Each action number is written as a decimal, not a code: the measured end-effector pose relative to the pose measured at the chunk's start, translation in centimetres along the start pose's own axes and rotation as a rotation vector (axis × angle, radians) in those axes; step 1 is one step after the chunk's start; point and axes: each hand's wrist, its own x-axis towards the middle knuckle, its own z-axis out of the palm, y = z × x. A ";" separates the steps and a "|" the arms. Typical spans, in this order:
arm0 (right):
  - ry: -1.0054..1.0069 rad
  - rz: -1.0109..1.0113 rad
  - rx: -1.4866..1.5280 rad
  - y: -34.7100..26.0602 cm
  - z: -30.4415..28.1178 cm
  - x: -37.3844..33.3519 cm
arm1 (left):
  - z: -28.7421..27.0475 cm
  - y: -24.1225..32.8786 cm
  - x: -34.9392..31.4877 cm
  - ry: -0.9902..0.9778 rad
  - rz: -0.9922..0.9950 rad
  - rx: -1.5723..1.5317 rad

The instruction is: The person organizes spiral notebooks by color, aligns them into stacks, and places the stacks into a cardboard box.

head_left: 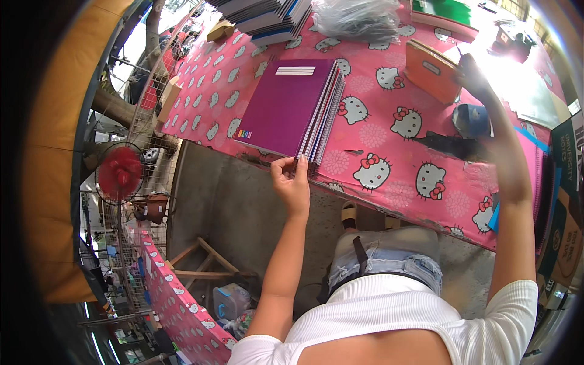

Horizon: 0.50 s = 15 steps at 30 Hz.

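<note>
A purple spiral notebook [283,103] lies on top of a small stack of spiral notebooks, with their wire bindings along the right side. My left hand [291,182] is closed at the stack's near right corner, thumb and fingers pinching the end of the binding. Out to the right, my right hand [473,76] reaches to the right end of an orange box [431,72]. Its fingers are curled around something thin and dark, which glare keeps me from making out. Below that hand sits a dark blue round container [471,120].
A pink patterned cloth [377,146] covers the table and has a dark torn patch. Stacked books [267,21], clear plastic sleeves [356,21] and a green-topped pile [447,12] stand at the back. More notebooks [538,188] and a cardboard box [566,225] are at the right.
</note>
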 end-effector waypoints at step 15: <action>-0.280 -0.173 -0.401 -18.9 15.2 -11.3 | -2.4 -0.3 -0.1 -0.087 0.377 0.500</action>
